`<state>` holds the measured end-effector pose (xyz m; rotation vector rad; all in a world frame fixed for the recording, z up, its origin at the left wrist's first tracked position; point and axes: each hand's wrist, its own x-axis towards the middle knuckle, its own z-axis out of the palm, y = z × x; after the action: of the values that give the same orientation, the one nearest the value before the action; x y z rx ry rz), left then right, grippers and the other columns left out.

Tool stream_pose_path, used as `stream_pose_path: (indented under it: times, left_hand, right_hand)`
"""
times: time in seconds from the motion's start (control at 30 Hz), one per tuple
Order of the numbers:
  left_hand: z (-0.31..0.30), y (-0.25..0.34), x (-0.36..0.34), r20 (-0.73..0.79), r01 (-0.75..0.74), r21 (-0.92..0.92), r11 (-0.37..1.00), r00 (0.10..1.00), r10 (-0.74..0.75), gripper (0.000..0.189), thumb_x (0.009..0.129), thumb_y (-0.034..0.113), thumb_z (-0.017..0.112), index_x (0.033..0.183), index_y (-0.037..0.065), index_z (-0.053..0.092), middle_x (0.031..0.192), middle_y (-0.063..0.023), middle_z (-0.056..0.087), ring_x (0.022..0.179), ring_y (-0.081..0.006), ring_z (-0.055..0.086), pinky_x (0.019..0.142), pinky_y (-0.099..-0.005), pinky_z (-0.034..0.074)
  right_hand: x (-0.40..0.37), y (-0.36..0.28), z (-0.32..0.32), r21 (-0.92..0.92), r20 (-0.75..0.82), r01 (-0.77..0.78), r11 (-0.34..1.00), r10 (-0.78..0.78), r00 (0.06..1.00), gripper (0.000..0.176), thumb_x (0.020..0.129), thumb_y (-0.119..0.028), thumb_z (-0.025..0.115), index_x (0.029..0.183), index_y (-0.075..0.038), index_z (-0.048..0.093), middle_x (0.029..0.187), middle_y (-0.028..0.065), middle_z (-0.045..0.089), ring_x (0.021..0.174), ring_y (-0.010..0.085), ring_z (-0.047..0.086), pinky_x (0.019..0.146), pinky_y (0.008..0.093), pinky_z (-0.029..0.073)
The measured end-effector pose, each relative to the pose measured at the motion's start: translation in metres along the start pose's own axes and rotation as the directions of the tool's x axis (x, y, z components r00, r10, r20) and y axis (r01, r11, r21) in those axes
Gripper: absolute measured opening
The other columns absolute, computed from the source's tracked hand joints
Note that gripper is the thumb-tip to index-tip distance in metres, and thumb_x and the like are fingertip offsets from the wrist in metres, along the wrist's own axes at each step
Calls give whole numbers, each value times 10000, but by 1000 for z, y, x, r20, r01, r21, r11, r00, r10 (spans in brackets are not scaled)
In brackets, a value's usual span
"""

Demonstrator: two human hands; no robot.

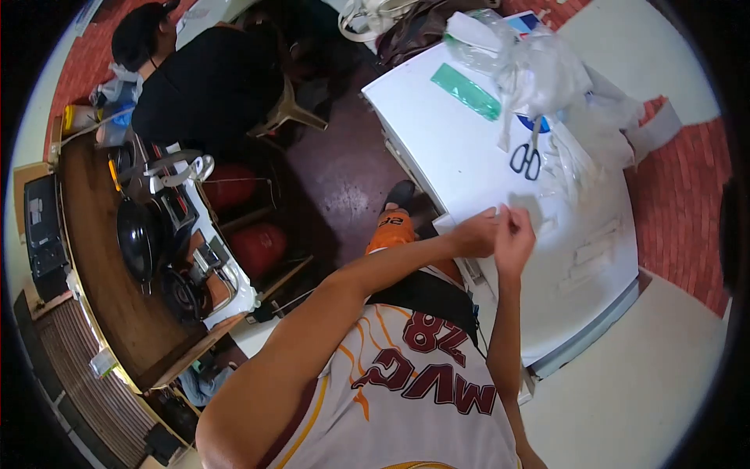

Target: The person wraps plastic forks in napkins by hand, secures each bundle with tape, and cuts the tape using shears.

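Over the near edge of the white table (437, 156), my left hand (475, 234) and my right hand (516, 241) meet, fingers pinched close together. Whatever lies between the fingertips is too small to make out. Beyond them lie dark-handled scissors (526, 160), partly among clear plastic. A green packet (466, 91) rests flat near the table's far side. White and clear plastic bags (543, 78) are heaped at the back right. Several thin clear packets (595, 250) lie right of my right hand.
A person in black (211, 86) sits on a chair (293, 113) at the upper left. A wooden counter (98, 258) on the left holds a black pan (139, 238). Red rounded objects (258, 248) stand beneath. Dark bags (414, 35) lie beyond the table.
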<state>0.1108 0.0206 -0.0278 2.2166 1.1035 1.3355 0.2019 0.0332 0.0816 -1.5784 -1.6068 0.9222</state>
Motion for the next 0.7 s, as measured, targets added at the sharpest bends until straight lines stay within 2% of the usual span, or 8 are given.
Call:
stream_pose_path:
  times: [0.07,0.13,0.17,0.27,0.37,0.47,0.57,0.7]
  left_hand:
    - [4,10,-9,94,287,-354,890,958,-271,233,908,223,690,1132,166,657,1048,10,641,1058,-178,617,965,-392,441]
    - [9,-3,-14,303,2,61,998,953,-21,255,922,267,655,1156,167,650,999,11,615,1037,-180,608,971,-387,437]
    - [8,-1,-11,335,-2,95,995,942,-30,267,967,278,652,1207,163,649,945,17,571,985,-169,590,916,-361,426]
    - [15,-3,-17,303,-6,90,996,953,-21,265,977,272,610,1219,165,635,986,15,585,1016,-172,588,949,-367,413]
    - [10,-1,-15,289,-22,118,993,957,-13,275,980,272,577,1221,150,630,1027,2,591,1055,-180,581,983,-373,399]
    - [7,-1,-14,385,13,56,998,922,-34,278,975,255,568,1219,133,622,1058,-14,591,1094,-191,575,1019,-375,390]
    - [12,-2,-12,110,13,64,998,994,-20,125,911,226,596,983,163,515,901,5,499,910,-189,531,919,-333,434]
    - [-3,-2,-4,128,20,28,999,992,-24,106,927,214,591,1009,157,554,929,-1,544,957,-188,557,955,-342,436]
  right_hand:
    - [25,-47,56,-45,162,168,985,-159,974,181,972,-127,814,1079,-22,712,1011,127,738,831,256,688,787,370,566]
    - [46,-74,124,24,229,371,928,-367,902,238,929,-140,841,1098,-46,703,1032,100,716,910,271,703,816,397,567]
    - [56,-78,157,-13,274,446,895,-426,862,268,911,-142,845,1118,-64,693,1036,94,693,947,285,692,838,419,561]
    - [82,-90,230,-163,379,629,760,-541,751,370,859,-104,858,1173,-87,663,1100,116,650,1058,356,651,908,465,538]
    - [100,-91,272,-239,381,633,736,-528,759,389,852,-120,848,1185,-112,646,1104,131,624,1040,367,613,881,481,485]
    - [111,-93,292,-281,317,623,730,-542,778,339,845,-124,850,1129,-116,665,1035,110,638,985,345,621,843,470,462]
    - [117,-91,296,-259,279,638,725,-576,768,246,853,-123,851,1046,-118,698,990,77,653,940,329,639,825,468,478]
    - [120,-92,291,-165,246,621,767,-577,779,131,868,-115,847,948,-116,743,979,51,674,909,311,666,808,463,501]
